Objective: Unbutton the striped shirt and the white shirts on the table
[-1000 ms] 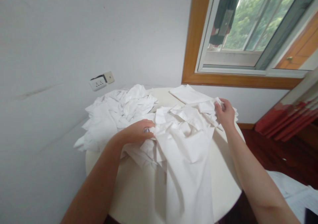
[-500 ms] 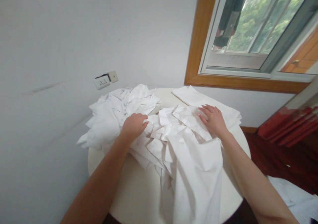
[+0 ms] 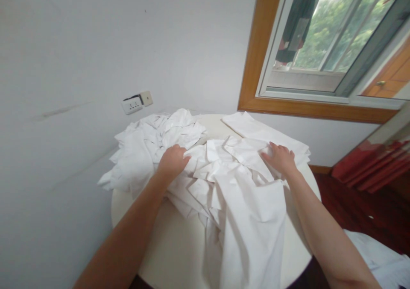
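A rumpled white cloth (image 3: pixel 253 220) lies across the round table, its long end hanging toward me over the near side. My left hand (image 3: pixel 174 161) is closed on the cloth's upper left part, thumb pointing right, beside a heaped pile of white cloth (image 3: pixel 137 148). On the upper right part, my right hand (image 3: pixel 282 160) has its fingers curled and its thumb against the fabric, gripping it. Just beyond that hand is a flat, folded white cloth (image 3: pixel 253 125). The fingertips of both hands are partly hidden.
The round cream table (image 3: pixel 179 242) stands close to a white wall with a socket (image 3: pixel 132 105). A wood-framed window (image 3: pixel 307 105) is behind it. Red curtain fabric (image 3: pixel 371 165) hangs at right, and more white cloth (image 3: pixel 374 255) lies low at the lower right.
My right hand has shifted slightly right and down, and its fingers have curled in from lying spread on the cloth. My left hand's fingers have closed further, almost in place.
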A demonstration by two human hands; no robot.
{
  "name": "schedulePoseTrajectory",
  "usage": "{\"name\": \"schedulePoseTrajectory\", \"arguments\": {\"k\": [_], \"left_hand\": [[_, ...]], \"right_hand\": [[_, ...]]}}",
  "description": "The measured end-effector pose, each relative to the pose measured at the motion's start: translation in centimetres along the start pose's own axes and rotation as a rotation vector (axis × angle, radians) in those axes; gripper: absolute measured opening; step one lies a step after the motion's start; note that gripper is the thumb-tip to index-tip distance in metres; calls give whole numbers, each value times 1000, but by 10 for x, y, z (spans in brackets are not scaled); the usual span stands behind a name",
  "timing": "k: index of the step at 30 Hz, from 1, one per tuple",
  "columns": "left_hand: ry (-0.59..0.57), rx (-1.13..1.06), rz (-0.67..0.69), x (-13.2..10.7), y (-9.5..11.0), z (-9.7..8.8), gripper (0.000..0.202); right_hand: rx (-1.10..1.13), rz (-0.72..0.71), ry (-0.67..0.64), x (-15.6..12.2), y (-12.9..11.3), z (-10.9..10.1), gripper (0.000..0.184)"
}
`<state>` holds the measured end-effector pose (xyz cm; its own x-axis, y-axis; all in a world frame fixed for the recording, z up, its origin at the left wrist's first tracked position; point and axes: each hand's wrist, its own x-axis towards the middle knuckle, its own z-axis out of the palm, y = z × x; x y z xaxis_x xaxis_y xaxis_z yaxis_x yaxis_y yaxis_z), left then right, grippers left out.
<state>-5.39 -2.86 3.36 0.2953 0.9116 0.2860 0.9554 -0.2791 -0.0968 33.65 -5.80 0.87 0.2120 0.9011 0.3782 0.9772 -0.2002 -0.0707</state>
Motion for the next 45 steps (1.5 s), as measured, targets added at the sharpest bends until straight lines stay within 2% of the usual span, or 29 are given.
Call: {"name": "schedulePoseTrajectory", "arguments": {"k": [3, 5, 8, 12, 15, 18, 21, 23, 25, 27, 31, 35, 40, 43, 45], "left_hand": [[102, -123, 18, -2, 4, -18, 29], [200, -161, -8, -1, 6, -39, 30], [281, -101, -20, 11, 5, -79, 32], [313, 34, 22, 56, -7, -125, 36], [337, 91, 63, 95, -16, -134, 42], [365, 131, 115, 118, -16, -115, 38], [395, 120, 173, 114, 2, -81, 39], [345, 37, 219, 97, 23, -57, 36], [252, -101, 297, 71, 46, -34, 27], [175, -227, 385, 42, 68, -14, 30], [135, -363, 506, -4, 93, 17, 36], [70, -399, 509, -16, 93, 30, 33], [81, -424, 486, -11, 91, 28, 20], [74, -423, 471, -10, 93, 27, 18], [67, -423, 465, -10, 94, 28, 17]], "right_hand": [[15, -25, -36, 5, 5, -6, 45], [49, -69, 19, 8, 9, -13, 36], [148, -149, 156, 11, 13, -23, 35], [259, -230, 295, 13, 13, -26, 37], [253, -228, 334, 14, 10, -21, 38], [216, -191, 351, 14, 6, -14, 39], [202, -174, 316, 14, 6, -8, 40], [210, -180, 263, 15, 7, -5, 41], [230, -190, 213, 16, 8, -2, 43], [254, -198, 182, 17, 8, -1, 45], [270, -190, 172, 17, 12, -5, 50], [227, -36, 254, 19, 34, -16, 49], [233, 178, 340, 19, 68, -25, 44], [207, 381, 380, 15, 80, -31, 41], [157, 524, 468, 12, 80, -38, 42]]}}
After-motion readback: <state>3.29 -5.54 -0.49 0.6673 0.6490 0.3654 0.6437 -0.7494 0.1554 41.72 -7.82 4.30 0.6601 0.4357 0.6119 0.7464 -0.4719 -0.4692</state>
